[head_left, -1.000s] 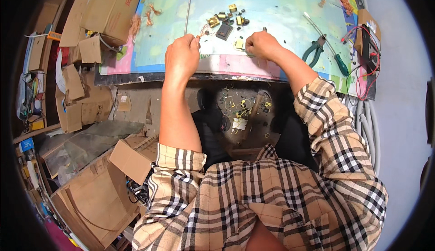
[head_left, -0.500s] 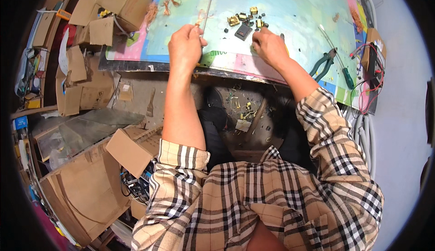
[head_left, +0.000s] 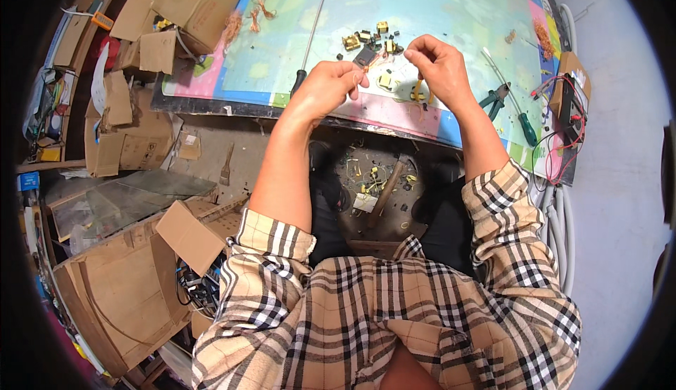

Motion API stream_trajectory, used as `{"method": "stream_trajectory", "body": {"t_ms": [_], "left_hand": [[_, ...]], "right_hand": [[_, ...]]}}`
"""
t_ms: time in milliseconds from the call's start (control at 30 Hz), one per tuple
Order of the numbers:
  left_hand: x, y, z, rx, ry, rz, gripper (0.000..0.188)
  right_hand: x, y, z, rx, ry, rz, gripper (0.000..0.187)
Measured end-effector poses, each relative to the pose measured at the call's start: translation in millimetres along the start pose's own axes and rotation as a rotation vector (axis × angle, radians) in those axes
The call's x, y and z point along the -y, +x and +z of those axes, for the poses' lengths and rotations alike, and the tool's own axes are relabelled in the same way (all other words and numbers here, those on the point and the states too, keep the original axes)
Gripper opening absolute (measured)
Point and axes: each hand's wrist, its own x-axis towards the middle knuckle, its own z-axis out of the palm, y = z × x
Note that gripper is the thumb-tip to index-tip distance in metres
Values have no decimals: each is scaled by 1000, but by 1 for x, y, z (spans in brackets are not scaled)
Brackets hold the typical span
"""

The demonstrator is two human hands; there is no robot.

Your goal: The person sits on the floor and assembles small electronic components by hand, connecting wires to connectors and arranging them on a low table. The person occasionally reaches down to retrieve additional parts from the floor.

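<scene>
My left hand (head_left: 327,89) is closed in a pinch at the table's near edge, with thin copper wire (head_left: 367,69) at its fingertips. To its right, my right hand (head_left: 442,70) is raised, thumb and forefinger pressed together; whatever they pinch is too fine to make out. Faint reddish strands show between the hands. Below them sits a small yellow-wrapped transformer (head_left: 384,80). A black block (head_left: 365,57) and several small black and yellow coil parts (head_left: 351,42) lie just beyond. Under my right hand, a yellow-handled tool (head_left: 420,93) is partly hidden. Left of my left hand lies a long black-handled screwdriver (head_left: 315,27).
Dark-handled pliers (head_left: 495,100) and a green-handled screwdriver (head_left: 527,128) lie at the table's right, near a black meter with red leads (head_left: 579,119). Copper wire bundles (head_left: 265,10) rest at the far left. Cardboard boxes (head_left: 116,298) stand on the left; scraps litter the floor.
My left hand has moved right, away from the long screwdriver, toward the parts. My right hand has lifted slightly and shifted right. The yellow-wrapped transformer now shows between them.
</scene>
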Motion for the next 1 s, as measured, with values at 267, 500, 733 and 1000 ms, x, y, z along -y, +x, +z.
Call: {"method": "stream_trajectory", "body": {"t_ms": [267, 500, 733, 1000], "left_hand": [[26, -24, -66, -224, -21, 12, 20], [38, -39, -101, -717, -329, 4, 19], [45, -49, -116, -787, -383, 23, 19], [40, -61, -126, -731, -485, 59, 20]], "right_hand": [[-11, 23, 36, 33, -66, 2, 15], [-37, 68, 128, 99, -447, -168, 20], [-63, 98, 210, -2, -815, -124, 20], [11, 127, 146, -144, -547, -319, 13]]}}
